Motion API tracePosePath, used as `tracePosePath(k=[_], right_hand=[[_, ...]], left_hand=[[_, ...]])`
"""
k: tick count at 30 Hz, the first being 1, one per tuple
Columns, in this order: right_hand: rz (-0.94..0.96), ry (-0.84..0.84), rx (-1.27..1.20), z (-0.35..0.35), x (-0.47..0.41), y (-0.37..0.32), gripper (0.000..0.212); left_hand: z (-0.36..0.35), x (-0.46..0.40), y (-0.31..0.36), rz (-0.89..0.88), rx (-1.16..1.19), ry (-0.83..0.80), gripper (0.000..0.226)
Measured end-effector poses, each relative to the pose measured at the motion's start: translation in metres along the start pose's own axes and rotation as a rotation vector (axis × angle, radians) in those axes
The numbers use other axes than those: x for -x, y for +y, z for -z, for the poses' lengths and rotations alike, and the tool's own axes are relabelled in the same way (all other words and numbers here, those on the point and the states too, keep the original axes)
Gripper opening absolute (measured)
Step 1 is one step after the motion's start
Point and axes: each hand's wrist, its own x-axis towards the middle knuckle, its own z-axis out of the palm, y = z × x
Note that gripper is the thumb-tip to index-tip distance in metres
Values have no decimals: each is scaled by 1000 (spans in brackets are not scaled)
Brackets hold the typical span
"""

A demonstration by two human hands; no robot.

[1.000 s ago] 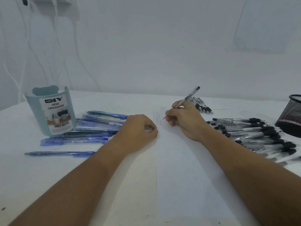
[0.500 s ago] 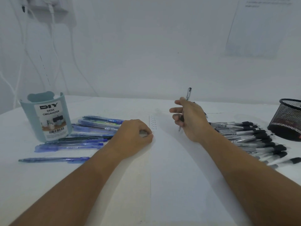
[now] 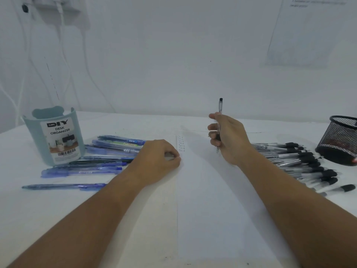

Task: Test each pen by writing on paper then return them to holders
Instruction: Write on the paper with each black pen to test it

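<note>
My right hand [image 3: 229, 137] holds a clear black-tipped pen [image 3: 220, 106] upright, its point hanging just above the white paper [image 3: 204, 200]. A short column of small written words [image 3: 181, 143] sits at the paper's top left. My left hand [image 3: 157, 160] rests curled on the paper's left edge, fingers closed with nothing visible in them. Several blue pens [image 3: 108, 151] lie at the left beside a teal desk organizer [image 3: 55, 136]. Several black-capped pens [image 3: 301, 163] lie at the right near a black mesh holder [image 3: 341, 140].
A single blue pen [image 3: 63, 186] lies apart near the left front. White cables [image 3: 63, 55] hang down the wall behind the organizer. A sheet of paper [image 3: 309, 29] is stuck on the wall at the upper right.
My right hand has lifted the pen off the paper and turned it from a slanted writing angle to upright. The left hand has stayed on the paper's edge.
</note>
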Motion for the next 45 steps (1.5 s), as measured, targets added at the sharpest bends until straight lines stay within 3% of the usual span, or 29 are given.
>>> tracePosePath(k=[4,11,15,19,28,30,32,37,40,45], right_hand=[[31,98,136,4,-16,-21,20],[69,298,812,55,-71,-52,4],[58,370,1173,77,-91,-46,32],[1,316,1331,85,-105,-34,38],[13,257,1433,84,-121,-15,44],[8,259,1423,85,-123,-13,34],[3,244,1434,82,-123,-14,12],[21,217,1444,81,-120,-15,18],[21,169,1473,80,-116,-19,4],[12,29,1527,75,-105,-41,21]], left_hand=[[0,0,0,5,4,3,10],[-1,-2,-1,17,0,0,9],[-1,-3,-1,23,6,-2,9],[-2,-5,-1,22,-2,11,6],[-2,-6,0,14,-17,10,7],[-2,-6,0,13,-20,10,8],[-2,-6,0,13,-23,8,8],[-2,-6,1,13,-10,14,7],[-2,-6,1,12,-1,12,7],[-2,-6,1,20,-9,6,8]])
